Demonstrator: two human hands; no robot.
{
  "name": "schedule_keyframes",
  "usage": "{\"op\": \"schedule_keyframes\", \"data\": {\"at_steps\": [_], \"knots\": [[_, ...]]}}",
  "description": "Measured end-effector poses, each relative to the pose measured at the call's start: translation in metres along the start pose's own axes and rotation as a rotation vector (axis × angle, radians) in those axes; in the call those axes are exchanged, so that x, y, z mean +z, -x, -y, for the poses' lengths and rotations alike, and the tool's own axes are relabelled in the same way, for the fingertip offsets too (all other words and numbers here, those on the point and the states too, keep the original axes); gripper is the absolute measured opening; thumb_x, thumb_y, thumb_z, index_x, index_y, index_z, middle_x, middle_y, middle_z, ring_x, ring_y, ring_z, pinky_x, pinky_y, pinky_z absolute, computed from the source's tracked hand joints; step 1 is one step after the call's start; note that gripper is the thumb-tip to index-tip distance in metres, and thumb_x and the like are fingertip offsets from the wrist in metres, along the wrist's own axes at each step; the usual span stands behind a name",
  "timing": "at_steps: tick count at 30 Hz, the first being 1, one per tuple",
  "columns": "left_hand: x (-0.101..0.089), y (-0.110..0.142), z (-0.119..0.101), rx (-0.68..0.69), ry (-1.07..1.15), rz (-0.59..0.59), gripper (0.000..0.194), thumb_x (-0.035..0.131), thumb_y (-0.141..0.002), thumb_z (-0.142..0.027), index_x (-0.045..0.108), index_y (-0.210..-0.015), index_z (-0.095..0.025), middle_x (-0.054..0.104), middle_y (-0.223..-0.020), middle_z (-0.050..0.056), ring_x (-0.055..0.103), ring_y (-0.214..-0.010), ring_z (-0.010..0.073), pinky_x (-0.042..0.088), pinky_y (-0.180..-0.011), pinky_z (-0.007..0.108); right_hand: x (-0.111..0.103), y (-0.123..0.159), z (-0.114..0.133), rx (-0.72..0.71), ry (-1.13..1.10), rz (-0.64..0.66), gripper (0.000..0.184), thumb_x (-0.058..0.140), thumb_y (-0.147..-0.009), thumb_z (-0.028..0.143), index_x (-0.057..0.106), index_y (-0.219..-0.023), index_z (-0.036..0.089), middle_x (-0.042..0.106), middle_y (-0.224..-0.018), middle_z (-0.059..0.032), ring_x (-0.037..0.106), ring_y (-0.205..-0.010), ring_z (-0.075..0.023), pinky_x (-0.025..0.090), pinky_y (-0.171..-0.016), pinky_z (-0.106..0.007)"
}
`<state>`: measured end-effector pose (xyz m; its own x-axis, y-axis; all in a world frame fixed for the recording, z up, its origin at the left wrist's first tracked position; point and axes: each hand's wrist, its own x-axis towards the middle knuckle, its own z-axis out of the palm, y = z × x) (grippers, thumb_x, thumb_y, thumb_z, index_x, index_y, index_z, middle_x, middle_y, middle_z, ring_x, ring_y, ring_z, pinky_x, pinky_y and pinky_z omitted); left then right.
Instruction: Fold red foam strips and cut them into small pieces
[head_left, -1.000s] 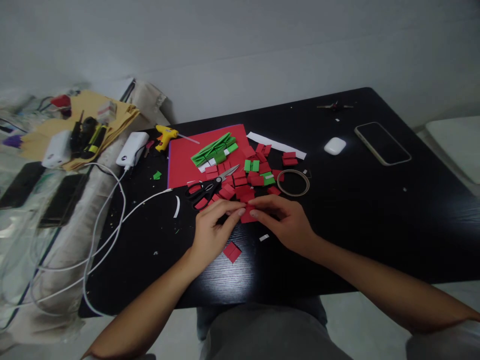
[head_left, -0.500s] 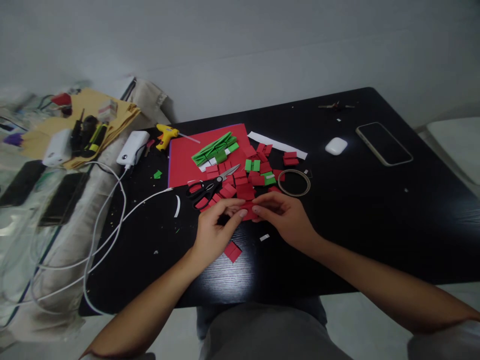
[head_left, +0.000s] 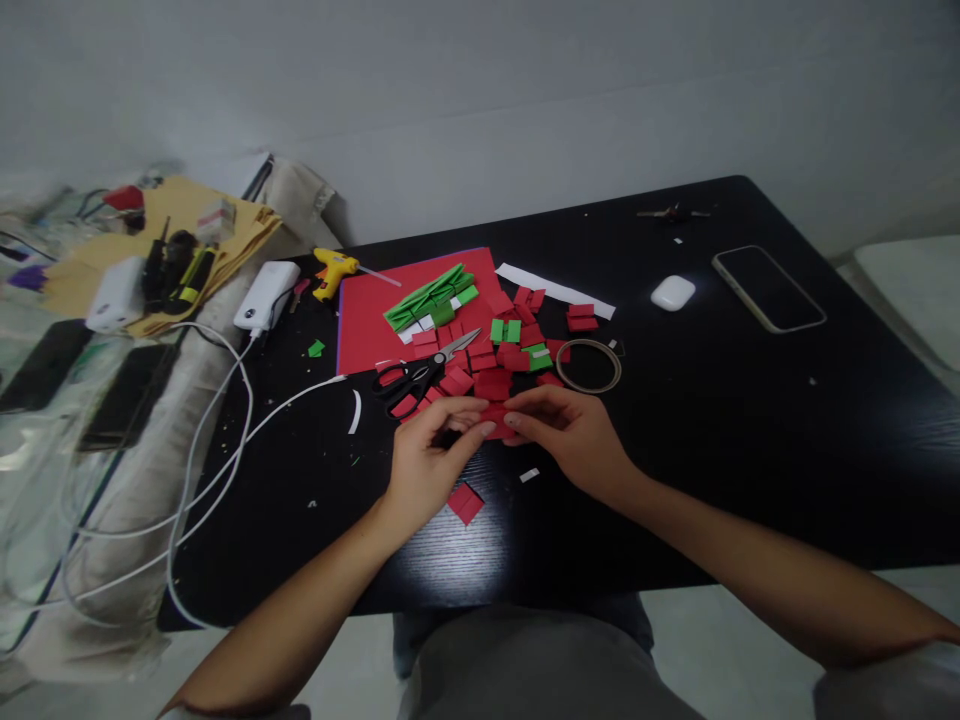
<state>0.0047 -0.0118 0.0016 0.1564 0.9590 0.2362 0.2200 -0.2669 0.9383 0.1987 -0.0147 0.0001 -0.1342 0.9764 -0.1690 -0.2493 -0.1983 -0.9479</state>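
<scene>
Between my two hands is a small red paper piece. My left hand pinches its left side with thumb and fingers, and my right hand pinches its right side. Just beyond lies a pile of folded red paper pieces, with a few green paper pieces among them. Black-handled scissors rest on the pile, blades pointing right. Nearer to me, a single folded red piece lies by my left wrist. A small white scrap sits below my right hand.
Red sheets carry green folded strips. A yellow glue gun lies at their left, a tape roll at right. Farther right are a white earbud case and a phone. A white cable crosses the black table's left side.
Both hands keep their pinch on the red paper piece and have shifted only very slightly. Everything else on the table stays where it was.
</scene>
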Motion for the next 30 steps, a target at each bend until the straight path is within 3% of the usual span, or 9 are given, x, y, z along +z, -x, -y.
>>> {"op": "schedule_keyframes", "data": {"at_steps": [4,7,10,17,30], "knots": [[0.0021,-0.0013,-0.0023,-0.084,0.128,0.000,0.015,0.074,-0.092,-0.025,0.067,-0.103,-0.018,0.071,-0.082,0.001,0.068,-0.072,0.0114,0.057,-0.067,0.023,-0.0009,-0.0010,-0.0003,-0.001,0.002,-0.019,0.029,0.091,-0.075,0.039,0.078,-0.093,0.020,0.079,-0.089,-0.0030,0.079,-0.080,-0.0204,0.072,-0.078,-0.040],[0.0024,-0.0019,-0.0051,-0.175,0.197,0.073,0.015,0.065,-0.099,-0.032,0.060,-0.095,-0.018,0.066,-0.072,-0.001,0.062,-0.061,0.0091,0.052,-0.060,0.020,-0.0012,-0.0022,0.0011,0.033,-0.062,-0.027,0.029,0.092,-0.073,0.037,0.079,-0.093,0.021,0.078,-0.090,-0.0019,0.077,-0.084,-0.0191,0.072,-0.079,-0.038],[0.0018,-0.0014,-0.0057,-0.220,0.230,0.121,0.018,0.063,-0.100,-0.035,0.060,-0.098,-0.017,0.068,-0.074,0.000,0.063,-0.063,0.0107,0.054,-0.062,0.022,-0.0013,-0.0032,0.0025,0.067,-0.122,-0.029,0.026,0.091,-0.075,0.035,0.079,-0.094,0.022,0.077,-0.092,-0.0005,0.075,-0.089,-0.0175,0.071,-0.080,-0.035],[0.0005,-0.0016,-0.0030,-0.152,0.174,0.112,0.013,0.070,-0.093,-0.026,0.065,-0.101,-0.018,0.067,-0.073,-0.002,0.065,-0.061,0.0107,0.053,-0.061,0.022,-0.0013,-0.0032,0.0014,0.076,-0.093,-0.005,0.028,0.091,-0.074,0.035,0.078,-0.095,0.023,0.078,-0.094,-0.0012,0.076,-0.090,-0.0187,0.069,-0.085,-0.037],[-0.0018,-0.0001,-0.0041,-0.053,0.047,0.111,0.006,0.067,-0.094,-0.021,0.069,-0.092,-0.016,0.072,-0.069,0.000,0.067,-0.059,0.0107,0.054,-0.058,0.020,0.0003,-0.0012,0.0010,0.098,-0.026,0.040,0.044,0.096,-0.064,0.029,0.072,-0.100,0.022,0.080,-0.087,-0.0009,0.079,-0.080,-0.0189,0.066,-0.082,-0.035]]}}
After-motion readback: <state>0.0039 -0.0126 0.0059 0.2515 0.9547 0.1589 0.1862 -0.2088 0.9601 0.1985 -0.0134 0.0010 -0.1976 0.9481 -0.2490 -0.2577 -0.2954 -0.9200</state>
